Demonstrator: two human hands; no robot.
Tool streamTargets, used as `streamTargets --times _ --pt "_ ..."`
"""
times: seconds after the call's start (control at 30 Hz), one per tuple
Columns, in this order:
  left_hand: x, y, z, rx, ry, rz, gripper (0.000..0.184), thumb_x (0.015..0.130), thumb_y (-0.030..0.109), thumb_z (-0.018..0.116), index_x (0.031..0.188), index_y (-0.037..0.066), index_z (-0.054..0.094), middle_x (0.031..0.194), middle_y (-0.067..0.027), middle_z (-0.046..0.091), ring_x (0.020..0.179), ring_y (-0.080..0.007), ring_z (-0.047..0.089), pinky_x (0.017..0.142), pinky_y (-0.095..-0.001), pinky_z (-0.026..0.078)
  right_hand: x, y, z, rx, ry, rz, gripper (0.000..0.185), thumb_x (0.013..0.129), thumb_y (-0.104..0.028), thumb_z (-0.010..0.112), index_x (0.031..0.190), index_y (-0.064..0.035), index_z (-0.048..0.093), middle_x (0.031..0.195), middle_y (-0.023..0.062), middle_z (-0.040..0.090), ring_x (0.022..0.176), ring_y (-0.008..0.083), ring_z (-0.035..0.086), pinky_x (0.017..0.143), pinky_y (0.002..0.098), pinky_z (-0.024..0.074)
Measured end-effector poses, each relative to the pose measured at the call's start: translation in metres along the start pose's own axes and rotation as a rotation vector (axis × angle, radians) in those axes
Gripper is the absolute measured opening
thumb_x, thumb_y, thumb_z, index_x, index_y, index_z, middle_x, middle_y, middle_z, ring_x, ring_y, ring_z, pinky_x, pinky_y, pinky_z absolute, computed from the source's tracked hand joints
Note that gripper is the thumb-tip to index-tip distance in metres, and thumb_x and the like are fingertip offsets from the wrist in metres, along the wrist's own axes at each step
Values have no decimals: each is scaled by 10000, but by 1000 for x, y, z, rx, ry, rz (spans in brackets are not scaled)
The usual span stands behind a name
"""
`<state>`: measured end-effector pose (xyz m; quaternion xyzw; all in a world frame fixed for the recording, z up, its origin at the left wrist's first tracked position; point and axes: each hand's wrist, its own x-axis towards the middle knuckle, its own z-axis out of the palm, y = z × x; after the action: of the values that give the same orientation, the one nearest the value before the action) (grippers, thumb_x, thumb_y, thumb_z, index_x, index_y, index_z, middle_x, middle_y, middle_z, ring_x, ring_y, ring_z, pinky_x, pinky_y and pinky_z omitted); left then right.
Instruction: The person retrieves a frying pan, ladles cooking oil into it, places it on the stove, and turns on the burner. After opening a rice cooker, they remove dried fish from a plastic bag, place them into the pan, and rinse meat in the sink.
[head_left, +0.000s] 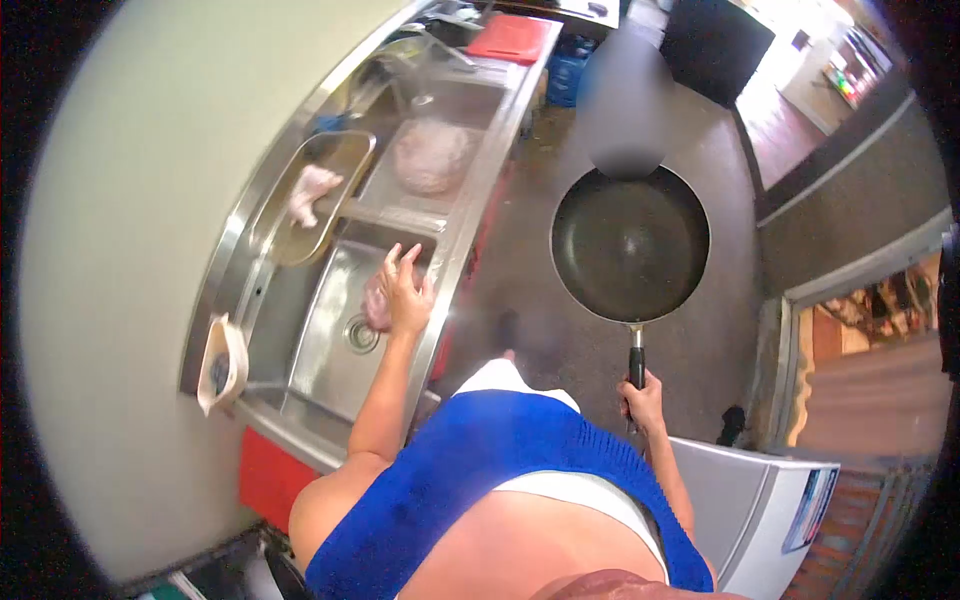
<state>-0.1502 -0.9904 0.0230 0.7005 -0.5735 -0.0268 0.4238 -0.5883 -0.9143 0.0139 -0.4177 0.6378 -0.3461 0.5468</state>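
The frying pan (630, 245) is over the floor (700, 395), right of the sink (325, 370). The right hand (643, 402) is wrapped around its handle (637, 366). Likely rigid and front-heavy; grip the handle firmly. The left hand (407, 298), fingers spread, apparently empty, hangs over the sink.

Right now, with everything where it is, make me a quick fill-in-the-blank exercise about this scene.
1. The right hand grips the frying pan by its ____.
2. The hand above the sink is the person's ____ one.
3. The flat board at the counter's far end is coloured ____.

Missing words: handle; left; red.
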Motion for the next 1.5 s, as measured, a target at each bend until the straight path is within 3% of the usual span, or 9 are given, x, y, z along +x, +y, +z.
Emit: streamTargets --times 0.13,0.4,0.57,0.93,1.23,1.3,1.37,1.43,1.5 --pt "81 13 74 -31 -95 38 430 751 70 635 1178 111 598 1248 -154 510 1197 -328 464 1039 -434 334 46 -37 -5 105 -5 82 120 771 -28 602 862 -37 524 547 9 489 371 108 463 346 265 377" --pt "242 19 203 -182 -285 127 348 769 102 635 1116 92 613 1113 -164 574 1116 -336 532 968 -412 420 201 -106 9 3 -60 5 108 757 -31 608 831 -39 530 563 20 518 397 113 484 370 268 381" --pt "292 20 235 -264 -510 66 322 808 134 621 1124 75 600 1172 -166 538 1103 -346 538 950 -395 429 268 -156 15 -141 9 -34 114 743 -16 615 782 -47 512 567 9 501 418 102 465 382 266 366" --pt "335 -29 276 -102 -453 -128 355 798 131 615 1150 99 592 1141 -172 553 1108 -337 540 949 -417 442 457 -205 25 -325 -130 -205 90 688 -5 596 731 -33 521 585 6 506 467 85 457 424 263 364" --pt "410 -14 320 -3 -90 -281 276 812 125 613 1079 51 607 1005 -127 606 875 -254 618 801 -368 494 635 -258 7 -342 -247 -240 92 708 -1 596 747 -15 515 606 5 512 534 95 487 478 278 398" --pt "445 8 297 -268 248 -483 247 870 114 563 1108 50 555 996 -125 577 963 -261 584 839 -357 459 669 -296 -10 -472 -333 -294 149 688 -25 641 765 1 516 631 38 526 577 117 494 497 296 401" --pt "464 -19 283 -47 767 -330 219 923 157 533 1105 34 533 967 -108 571 927 -220 584 812 -317 459 713 -298 -23 -541 -340 -326 165 685 -33 657 773 4 522 632 45 529 586 126 497 500 303 399" --pt "476 -53 251 -43 1063 -446 237 934 163 529 1123 20 511 969 -100 575 916 -211 580 814 -318 456 758 -263 -35 -608 -179 -474 198 678 -56 687 790 2 536 630 54 531 576 153 492 505 328 394" --pt "483 -94 224 -402 1156 -561 269 926 183 538 1142 26 508 1011 -94 571 942 -214 562 829 -318 454 772 -280 -32 -631 -242 -444 199 683 -58 686 797 1 535 628 53 529 579 147 495 514 324 399"
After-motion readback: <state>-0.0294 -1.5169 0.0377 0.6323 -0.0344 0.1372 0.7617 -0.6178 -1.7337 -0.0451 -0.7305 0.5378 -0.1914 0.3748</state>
